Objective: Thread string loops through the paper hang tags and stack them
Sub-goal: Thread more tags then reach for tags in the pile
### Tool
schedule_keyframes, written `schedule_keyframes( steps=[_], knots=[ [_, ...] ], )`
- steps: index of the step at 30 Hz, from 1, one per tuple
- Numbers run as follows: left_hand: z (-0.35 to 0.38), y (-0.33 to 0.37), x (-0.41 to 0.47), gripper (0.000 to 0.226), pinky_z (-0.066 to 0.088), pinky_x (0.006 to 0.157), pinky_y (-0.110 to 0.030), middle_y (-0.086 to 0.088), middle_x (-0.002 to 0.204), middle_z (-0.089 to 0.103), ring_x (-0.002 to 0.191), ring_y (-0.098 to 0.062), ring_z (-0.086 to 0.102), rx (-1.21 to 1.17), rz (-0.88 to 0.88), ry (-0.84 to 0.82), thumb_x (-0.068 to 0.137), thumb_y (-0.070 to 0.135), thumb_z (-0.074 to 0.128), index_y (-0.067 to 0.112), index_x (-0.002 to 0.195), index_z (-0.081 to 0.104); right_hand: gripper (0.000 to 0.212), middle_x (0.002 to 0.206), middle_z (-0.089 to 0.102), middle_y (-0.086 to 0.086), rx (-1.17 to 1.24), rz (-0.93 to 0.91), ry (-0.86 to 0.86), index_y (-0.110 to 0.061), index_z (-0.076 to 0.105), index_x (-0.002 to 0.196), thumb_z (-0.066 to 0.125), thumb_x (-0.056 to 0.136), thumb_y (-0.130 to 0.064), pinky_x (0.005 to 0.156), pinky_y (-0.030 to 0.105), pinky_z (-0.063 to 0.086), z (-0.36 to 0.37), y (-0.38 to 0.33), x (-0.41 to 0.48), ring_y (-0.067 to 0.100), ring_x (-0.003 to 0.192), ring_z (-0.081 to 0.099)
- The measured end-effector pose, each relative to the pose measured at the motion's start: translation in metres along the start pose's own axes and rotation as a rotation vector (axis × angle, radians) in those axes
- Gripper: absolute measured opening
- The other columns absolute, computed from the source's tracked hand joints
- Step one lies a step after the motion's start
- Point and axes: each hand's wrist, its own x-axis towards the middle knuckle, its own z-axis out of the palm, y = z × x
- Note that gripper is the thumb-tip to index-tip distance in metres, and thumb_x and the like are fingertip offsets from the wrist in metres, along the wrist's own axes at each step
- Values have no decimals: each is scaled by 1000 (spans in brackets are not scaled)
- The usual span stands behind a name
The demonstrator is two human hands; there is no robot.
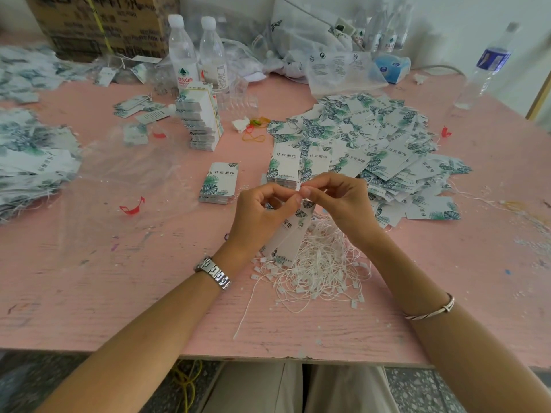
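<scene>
Both hands meet above the pink bench (119, 278), working a string (299, 188) at the top of two hang tags (286, 234).

The left hand (262, 213) grips the hang tags, fingers curled round their upper end; the tags slant down over the tangle of string loops (322, 266) on the bench. The right hand (343, 204) pinches the white string between thumb and forefinger, right at the tags' top edge. A loose heap of tags (372, 144) spreads beyond the hands; a neat stack (219, 183) sits left.

Top of tag (290, 232) behind R fingers (307, 192)
</scene>
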Motion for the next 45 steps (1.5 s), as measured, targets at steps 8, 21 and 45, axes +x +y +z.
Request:
schedule_keyframes(
  steps=[8,21,45],
  knots=[
    [-1,0,0,8,43,59,-15,-1,79,75,64,-7,58,-18,-17,5,87,20,78,12,89,78,6,83,76,-1,38,-7,-53,-24,80,85,74,84,-24,75,26,56,0,-2,0,15,78,70],
    [1,-3,-1,13,53,70,-42,3,84,75,73,-27,62,95,66,-36,90,23,75,11,94,76,12,84,74,15,-32,54,-33,-15,76,87,73,83,-27,81,54,55,-3,0,-1,30,79,68],
    [1,-1,-1,16,48,62,-22,9,76,71,65,-6,56,74,18,29,84,37,79,22,84,74,24,92,73,23,-58,8,-86,-4,73,97,65,90,-26,84,60,53,-1,0,-3,46,88,67]
  ],
)
